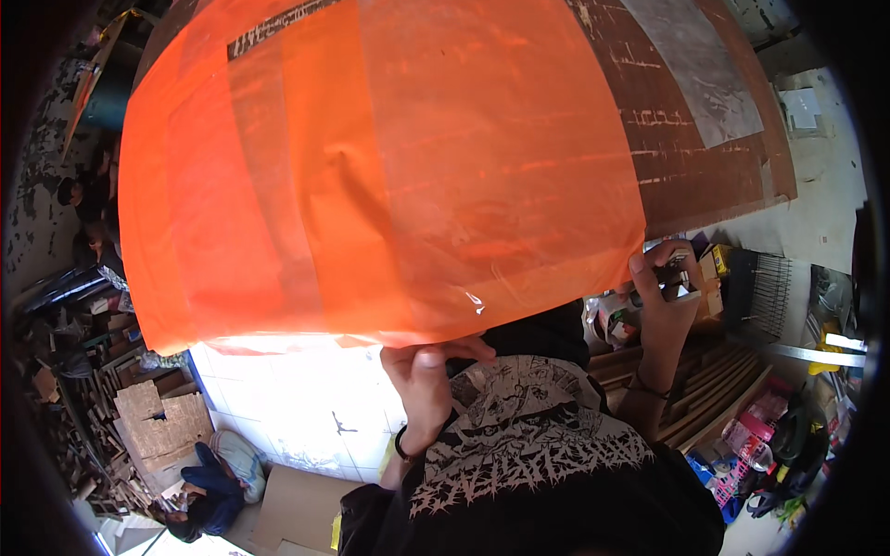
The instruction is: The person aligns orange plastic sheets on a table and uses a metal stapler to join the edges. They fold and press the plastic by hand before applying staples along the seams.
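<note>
A large orange plastic sheet [482, 157], translucent in places and slightly creased, lies over a brown board-like surface [681, 171]. At the sheet's near right corner my right hand [666, 273] pinches the edge between thumb and fingers. Nearer the middle of the same edge, my left hand [425, 375] is closed, its fingers curled against the orange border and partly hidden by it. A pale grey strip [700, 74] lies on the brown surface to the right of the sheet.
Wood scraps [88, 408] are heaped on the left near a brown panel [162, 426]. Below the sheet is a bright white tiled floor [297, 408]. Long wooden strips [714, 398] lie at lower right, beside a black wire rack [765, 292]. Another person [88, 199] is at far left.
</note>
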`<state>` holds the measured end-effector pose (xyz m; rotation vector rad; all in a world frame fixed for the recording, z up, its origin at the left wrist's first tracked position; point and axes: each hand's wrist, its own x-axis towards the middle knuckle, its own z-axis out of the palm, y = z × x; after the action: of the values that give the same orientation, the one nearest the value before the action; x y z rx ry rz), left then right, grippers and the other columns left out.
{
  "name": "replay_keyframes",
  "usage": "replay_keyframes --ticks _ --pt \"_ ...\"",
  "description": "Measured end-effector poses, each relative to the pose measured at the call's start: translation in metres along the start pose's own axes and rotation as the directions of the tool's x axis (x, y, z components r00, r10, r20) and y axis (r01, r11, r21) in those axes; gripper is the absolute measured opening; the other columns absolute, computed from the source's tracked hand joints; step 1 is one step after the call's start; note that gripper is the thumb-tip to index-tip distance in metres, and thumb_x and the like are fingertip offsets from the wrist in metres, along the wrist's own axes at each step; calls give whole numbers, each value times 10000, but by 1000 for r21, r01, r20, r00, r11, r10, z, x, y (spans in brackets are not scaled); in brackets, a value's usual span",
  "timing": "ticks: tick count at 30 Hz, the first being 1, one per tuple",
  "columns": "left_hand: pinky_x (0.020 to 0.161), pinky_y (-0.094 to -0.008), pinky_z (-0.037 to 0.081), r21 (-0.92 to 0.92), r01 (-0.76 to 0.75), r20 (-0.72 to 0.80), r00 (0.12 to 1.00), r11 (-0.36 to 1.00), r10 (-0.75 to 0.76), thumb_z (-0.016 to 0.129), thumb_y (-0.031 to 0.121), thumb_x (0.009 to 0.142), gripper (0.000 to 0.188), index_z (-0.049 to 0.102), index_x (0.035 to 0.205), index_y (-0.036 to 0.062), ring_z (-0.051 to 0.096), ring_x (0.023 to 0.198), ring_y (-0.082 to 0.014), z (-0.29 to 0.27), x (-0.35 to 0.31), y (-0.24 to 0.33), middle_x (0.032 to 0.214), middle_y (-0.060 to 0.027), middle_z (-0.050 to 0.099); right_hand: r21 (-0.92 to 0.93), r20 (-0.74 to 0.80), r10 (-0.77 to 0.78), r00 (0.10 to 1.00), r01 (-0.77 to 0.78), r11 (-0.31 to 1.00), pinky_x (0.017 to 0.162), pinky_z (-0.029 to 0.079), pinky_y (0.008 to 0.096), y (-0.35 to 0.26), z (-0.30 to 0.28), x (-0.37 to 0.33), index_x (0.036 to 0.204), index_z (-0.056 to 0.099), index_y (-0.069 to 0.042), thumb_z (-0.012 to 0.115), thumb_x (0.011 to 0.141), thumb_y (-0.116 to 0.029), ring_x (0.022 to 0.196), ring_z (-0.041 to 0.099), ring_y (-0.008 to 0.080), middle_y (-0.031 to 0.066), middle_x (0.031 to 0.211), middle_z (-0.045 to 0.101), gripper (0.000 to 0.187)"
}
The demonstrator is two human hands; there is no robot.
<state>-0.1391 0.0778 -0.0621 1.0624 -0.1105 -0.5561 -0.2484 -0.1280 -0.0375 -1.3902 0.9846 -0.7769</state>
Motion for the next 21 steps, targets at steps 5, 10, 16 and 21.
replay_keyframes --ticks 5,10,16,21 --pt "503 -343 549 -4 163 54 985 987 -163 604 225 922 322 511 1027 -65 620 560 -241 22 18 -9 740 -146 603 -30 -11 34 999 -34 999 401 364 200 5 -11 0 862 470 -82 686 835 -61 457 485 59 -9 661 511 219" --pt "543 -323 558 41 233 -83 970 972 -229 541 164 959 243 571 1045 -61 650 640 -231 38 21 -5 843 -144 646 67 43 134 990 -136 988 373 327 190 7 -14 4 869 469 -93 715 812 -74 472 482 44 5 699 553 253" --pt "639 -331 578 135 195 -57 980 972 -189 559 120 944 220 586 1061 -63 682 715 -253 36 19 -8 891 -149 654 80 -39 103 994 -99 992 389 372 198 -2 -7 8 863 475 -92 742 800 -100 518 537 63 14 720 572 274" --pt "580 -336 577 183 200 -120 976 963 -180 567 159 935 209 597 977 -44 657 701 -221 28 12 -11 821 -123 638 -51 -55 49 997 -52 997 414 412 210 -11 -9 12 846 484 -83 755 794 -123 532 545 64 16 706 574 279"
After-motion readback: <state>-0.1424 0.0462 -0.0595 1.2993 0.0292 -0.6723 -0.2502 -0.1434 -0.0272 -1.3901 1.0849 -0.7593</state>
